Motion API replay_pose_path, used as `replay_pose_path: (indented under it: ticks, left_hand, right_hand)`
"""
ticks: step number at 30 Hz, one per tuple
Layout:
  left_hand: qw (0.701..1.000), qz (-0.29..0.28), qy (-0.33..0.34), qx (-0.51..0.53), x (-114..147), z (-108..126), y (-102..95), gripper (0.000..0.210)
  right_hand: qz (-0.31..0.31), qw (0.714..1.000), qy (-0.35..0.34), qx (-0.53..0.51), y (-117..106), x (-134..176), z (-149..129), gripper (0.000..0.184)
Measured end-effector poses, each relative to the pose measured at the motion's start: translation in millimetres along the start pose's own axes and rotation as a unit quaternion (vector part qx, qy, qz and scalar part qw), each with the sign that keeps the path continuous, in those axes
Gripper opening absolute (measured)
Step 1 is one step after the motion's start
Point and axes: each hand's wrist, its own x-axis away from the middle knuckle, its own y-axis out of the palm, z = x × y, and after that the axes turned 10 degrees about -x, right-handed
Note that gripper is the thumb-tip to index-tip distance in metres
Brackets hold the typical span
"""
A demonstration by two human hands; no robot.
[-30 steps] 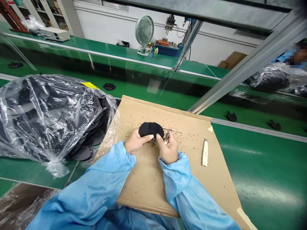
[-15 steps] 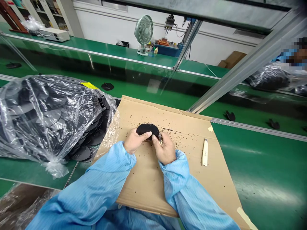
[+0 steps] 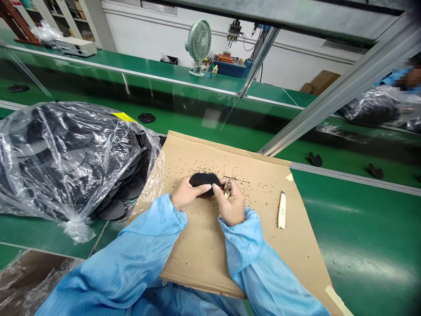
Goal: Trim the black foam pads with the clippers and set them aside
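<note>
Cardboard sheet [image 3: 204,245] underlies black pad [image 3: 204,180], pinched between left hand [image 3: 186,195] and right hand [image 3: 232,206].

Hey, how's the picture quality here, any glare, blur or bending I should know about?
Head view: bright glare on the plastic bag and a shiny patch on the green table; straight rails bow toward the edges from the wide lens; the far right corner is blurred; both hands, left hand and right hand, and the black pad stay sharp.

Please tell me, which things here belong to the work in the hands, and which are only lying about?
In use:
left hand
right hand
black round pad
small metal tool
cardboard sheet
bag of black pads

Lying about:
white stick
desk fan
loose black pieces
</note>
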Motion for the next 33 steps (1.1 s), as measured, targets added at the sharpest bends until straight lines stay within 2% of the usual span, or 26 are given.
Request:
replay_pose_path:
  ticks: [4,13,25,30,33]
  left_hand:
    - [1.000,-0.029,0.004,0.003,0.6,3.7,0.8,0.035]
    - [1.000,-0.003,-0.026,0.014,1.3,5.4,-0.8,0.027]
    - [0.999,-0.002,-0.035,0.000,2.9,5.7,1.6,0.029]
    - [1.000,-0.011,-0.011,0.009,3.2,4.9,1.2,0.025]
    - [0.998,-0.018,-0.023,0.050,1.7,5.3,-0.1,0.031]
  right_hand:
    - [-0.021,0.998,0.030,-0.043,-1.9,-0.4,3.2,0.029]
    - [-0.046,0.992,0.061,-0.095,-2.9,-2.8,-0.6,0.032]
    - [-0.017,0.983,0.119,-0.142,-1.8,-3.5,-3.5,0.035]
    - [-0.014,0.987,0.095,-0.129,0.6,-2.0,-2.5,0.033]
    - [-0.033,0.990,0.061,-0.126,1.3,1.0,-2.8,0.030]
